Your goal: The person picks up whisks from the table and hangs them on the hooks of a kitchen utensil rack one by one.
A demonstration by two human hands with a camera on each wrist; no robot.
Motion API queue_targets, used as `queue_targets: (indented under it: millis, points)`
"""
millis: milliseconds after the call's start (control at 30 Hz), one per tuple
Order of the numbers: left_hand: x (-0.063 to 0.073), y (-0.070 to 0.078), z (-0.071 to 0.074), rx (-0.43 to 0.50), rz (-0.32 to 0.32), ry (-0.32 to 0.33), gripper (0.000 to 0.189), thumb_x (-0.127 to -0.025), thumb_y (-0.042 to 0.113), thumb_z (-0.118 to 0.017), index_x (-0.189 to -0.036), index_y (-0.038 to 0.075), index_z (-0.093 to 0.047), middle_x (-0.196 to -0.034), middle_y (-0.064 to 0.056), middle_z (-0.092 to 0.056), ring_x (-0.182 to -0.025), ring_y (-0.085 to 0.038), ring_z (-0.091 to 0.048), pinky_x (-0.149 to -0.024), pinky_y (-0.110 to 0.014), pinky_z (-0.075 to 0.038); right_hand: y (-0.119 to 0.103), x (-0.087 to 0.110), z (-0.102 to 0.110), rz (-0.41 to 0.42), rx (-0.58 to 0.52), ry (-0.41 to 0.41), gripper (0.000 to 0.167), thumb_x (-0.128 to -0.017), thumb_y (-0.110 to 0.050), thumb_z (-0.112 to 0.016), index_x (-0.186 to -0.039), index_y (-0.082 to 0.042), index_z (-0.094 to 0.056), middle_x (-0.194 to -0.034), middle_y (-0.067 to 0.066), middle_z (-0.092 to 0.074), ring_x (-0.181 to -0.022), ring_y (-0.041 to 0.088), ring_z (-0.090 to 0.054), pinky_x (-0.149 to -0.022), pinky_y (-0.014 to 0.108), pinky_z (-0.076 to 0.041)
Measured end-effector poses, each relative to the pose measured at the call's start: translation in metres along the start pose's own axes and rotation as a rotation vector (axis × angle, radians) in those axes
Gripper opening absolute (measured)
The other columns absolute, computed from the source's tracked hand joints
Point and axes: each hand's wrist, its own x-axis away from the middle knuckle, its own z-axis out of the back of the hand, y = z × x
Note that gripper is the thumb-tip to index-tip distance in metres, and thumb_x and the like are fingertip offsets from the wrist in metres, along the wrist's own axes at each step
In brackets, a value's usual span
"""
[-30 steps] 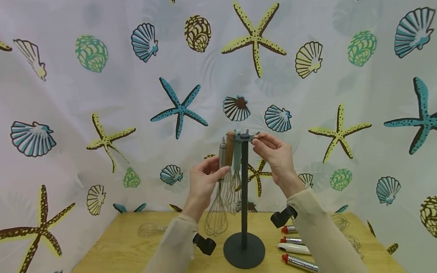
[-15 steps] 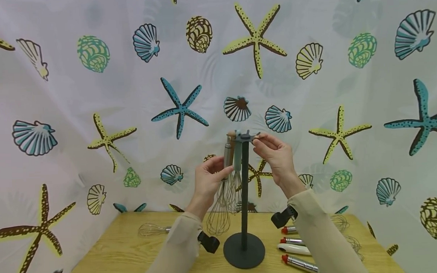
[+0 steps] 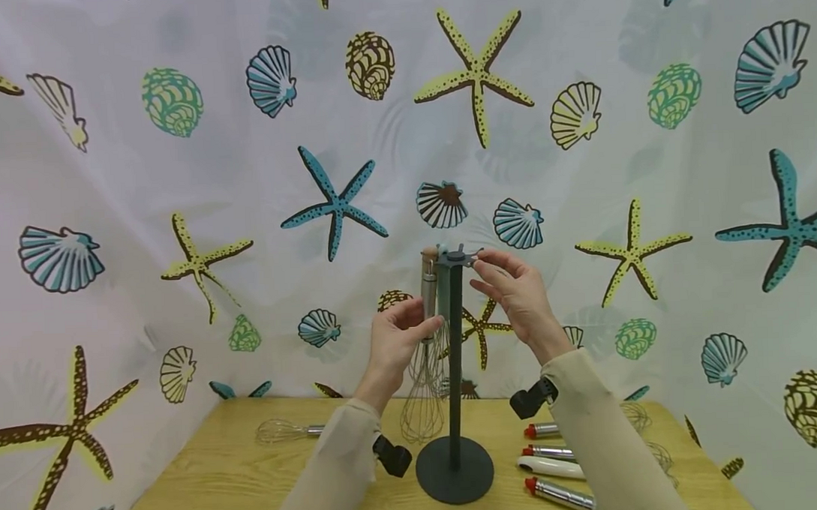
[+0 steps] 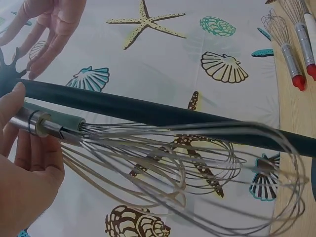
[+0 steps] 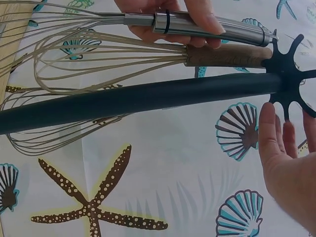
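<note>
The head view looks forward and down from farther back; both close, sideways wrist views face the seashell-print curtain [image 4: 163, 69], sharing the stand pole [image 4: 133, 107].

The left hand [image 4: 27, 190] grips a steel whisk [image 4: 30, 122] between thumb and fingers, its wire loops spreading rightward across the view. A green handle [image 4: 64, 117] lies just beside it, with paler loops [image 4: 180, 180] among the wires. A dark pole [image 4: 148, 108] slants behind, ending in prongs [image 4: 10, 64] near the right hand's [image 4: 57, 29] fingertips. Red-tipped whisks [image 4: 290, 59] lie on the bench [image 4: 295, 111]; shells and starfish pattern the white curtain [image 4: 170, 74].
</note>
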Motion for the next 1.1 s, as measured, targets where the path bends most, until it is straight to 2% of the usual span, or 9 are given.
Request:
queue_targets:
  millis: [133,300,467,533,733,867,1100]
  points:
    - [0.002,-0.001,0.004,-0.001,0.016,-0.034,0.032,-0.087,0.016,-0.076,-0.117,0.008,-0.071,-0.1,-0.003,-0.069,-0.09,-0.014,-0.064,-0.08,-0.028,-0.054,0.0,-0.001,0.0,-0.006,0.009,-0.008,0.018,-0.096,-0.012,-0.064,-0.114,-0.009,-0.062,-0.127,0.003,-0.053,-0.107,0.011,-0.063,-0.102,0.033,-0.05]
    - [0.001,-0.002,0.006,-0.022,0.013,-0.064,0.03,-0.089,0.018,-0.074,-0.118,0.009,-0.071,-0.106,-0.007,-0.07,-0.091,-0.014,-0.066,-0.084,-0.032,-0.056,0.0,-0.001,-0.003,-0.012,-0.062,-0.006,0.008,-0.097,-0.007,-0.061,-0.101,-0.014,-0.064,-0.142,0.013,-0.048,-0.112,0.011,-0.062,-0.102,0.031,-0.049]
    - [0.0,-0.002,0.005,-0.032,0.022,-0.06,0.033,-0.089,0.019,-0.074,-0.12,0.008,-0.071,-0.106,-0.007,-0.071,-0.092,-0.012,-0.065,-0.084,-0.032,-0.055,0.001,-0.001,-0.005,-0.013,-0.086,0.006,0.008,-0.096,-0.005,-0.061,-0.098,-0.013,-0.064,-0.132,0.005,-0.057,-0.114,0.012,-0.061,-0.101,0.03,-0.049]
    - [0.0,-0.001,0.005,-0.03,0.028,-0.064,0.035,-0.089,0.019,-0.074,-0.121,0.008,-0.07,-0.107,-0.007,-0.071,-0.092,-0.012,-0.065,-0.084,-0.031,-0.055,0.0,0.0,-0.007,-0.006,-0.084,0.01,0.008,-0.096,-0.005,-0.062,-0.098,-0.012,-0.064,-0.131,0.005,-0.057,-0.114,0.012,-0.061,-0.101,0.031,-0.05]
    - [-0.001,0.002,0.005,-0.047,0.04,-0.087,0.036,-0.09,0.023,-0.073,-0.123,0.009,-0.069,-0.11,-0.008,-0.07,-0.093,-0.011,-0.064,-0.081,-0.029,-0.054,0.0,0.001,-0.01,0.033,-0.073,0.037,0.012,-0.095,-0.002,-0.061,-0.095,-0.013,-0.065,-0.135,0.015,-0.053,-0.11,0.011,-0.063,-0.099,0.03,-0.05]
    - [0.0,0.002,0.006,-0.057,0.055,-0.088,0.034,-0.09,0.024,-0.073,-0.121,0.009,-0.07,-0.111,-0.009,-0.07,-0.094,-0.012,-0.063,-0.08,-0.028,-0.053,0.0,0.002,-0.011,0.041,-0.052,0.045,0.011,-0.094,-0.002,-0.064,-0.094,-0.014,-0.065,-0.137,0.017,-0.051,-0.108,0.011,-0.064,-0.099,0.03,-0.051]
    - [0.002,-0.002,0.008,-0.066,0.084,-0.079,0.034,-0.088,0.023,-0.075,-0.119,0.008,-0.071,-0.112,-0.008,-0.07,-0.095,-0.013,-0.063,-0.081,-0.029,-0.053,0.002,0.002,-0.009,0.041,-0.056,0.024,0.01,-0.094,-0.003,-0.063,-0.098,-0.013,-0.065,-0.145,0.019,-0.045,-0.113,0.014,-0.062,-0.1,0.03,-0.05]
